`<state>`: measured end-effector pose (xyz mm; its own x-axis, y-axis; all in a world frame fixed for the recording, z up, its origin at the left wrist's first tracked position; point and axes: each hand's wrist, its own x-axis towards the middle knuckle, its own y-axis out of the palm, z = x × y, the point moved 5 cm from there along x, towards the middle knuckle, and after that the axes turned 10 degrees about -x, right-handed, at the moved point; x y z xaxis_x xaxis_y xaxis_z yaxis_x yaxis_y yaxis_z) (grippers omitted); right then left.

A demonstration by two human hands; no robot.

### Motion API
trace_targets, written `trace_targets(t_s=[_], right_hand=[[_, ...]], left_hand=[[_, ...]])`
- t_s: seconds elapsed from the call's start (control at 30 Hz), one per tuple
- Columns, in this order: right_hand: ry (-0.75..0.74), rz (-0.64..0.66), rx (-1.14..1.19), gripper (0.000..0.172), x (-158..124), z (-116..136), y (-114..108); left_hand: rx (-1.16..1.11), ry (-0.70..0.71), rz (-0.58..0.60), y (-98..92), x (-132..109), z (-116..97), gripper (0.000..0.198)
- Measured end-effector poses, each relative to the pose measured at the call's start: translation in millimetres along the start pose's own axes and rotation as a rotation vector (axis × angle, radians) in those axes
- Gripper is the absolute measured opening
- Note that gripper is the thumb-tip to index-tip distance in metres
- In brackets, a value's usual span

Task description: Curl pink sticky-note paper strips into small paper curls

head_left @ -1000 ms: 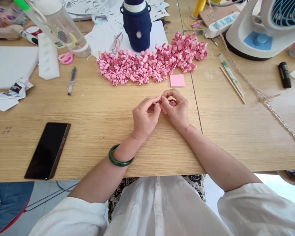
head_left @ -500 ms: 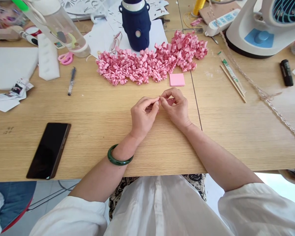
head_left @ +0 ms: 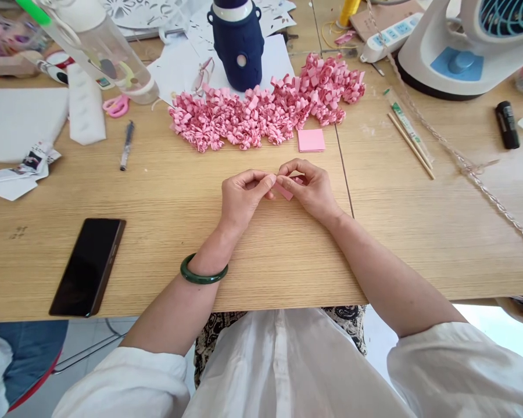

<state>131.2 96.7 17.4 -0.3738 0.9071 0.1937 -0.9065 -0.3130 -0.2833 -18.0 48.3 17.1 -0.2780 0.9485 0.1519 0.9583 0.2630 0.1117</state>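
Observation:
My left hand (head_left: 243,197) and my right hand (head_left: 312,188) meet over the middle of the wooden table (head_left: 165,232). Both pinch a small pink paper piece (head_left: 285,191) between thumb and fingertips; most of it is hidden by the fingers. A green bangle (head_left: 203,273) sits on my left wrist. Just beyond the hands lies a small stack of pink paper squares (head_left: 311,140). Behind that spreads a long heap of curled pink paper pieces (head_left: 261,113).
A black phone (head_left: 88,266) lies at the front left. A pen (head_left: 126,144), pink scissors (head_left: 115,105) and white foam (head_left: 17,119) are at the left. A navy bottle (head_left: 237,43), a fan base (head_left: 457,52), chopsticks (head_left: 409,136) and a braided cord (head_left: 483,183) stand farther back and right.
Both hands have shifted slightly left and away from me. The pink paper piece now shows a little more between the fingertips.

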Motion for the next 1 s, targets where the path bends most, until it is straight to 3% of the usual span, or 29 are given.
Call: trace_targets(t_s=[0.23, 0.43, 0.57, 1.0], right_hand=[[-0.051, 0.011, -0.081, 0.022, 1, 0, -2], [-0.051, -0.01, -0.125, 0.008, 1, -3, 0], [-0.04, -0.064, -0.124, 0.008, -2, 0, 1], [-0.122, -0.119, -0.234, 0.005, -6, 11, 1]], left_hand=[[0.108, 0.051, 0.034, -1.7, 2, -4, 0.01], [0.3, 0.273, 0.016, 1.4, -3, -18, 0.007], [0.397, 0.403, -0.02, 3.2, -8, -26, 0.009], [0.549, 0.464, -0.025, 6.5, -10, -27, 0.012]])
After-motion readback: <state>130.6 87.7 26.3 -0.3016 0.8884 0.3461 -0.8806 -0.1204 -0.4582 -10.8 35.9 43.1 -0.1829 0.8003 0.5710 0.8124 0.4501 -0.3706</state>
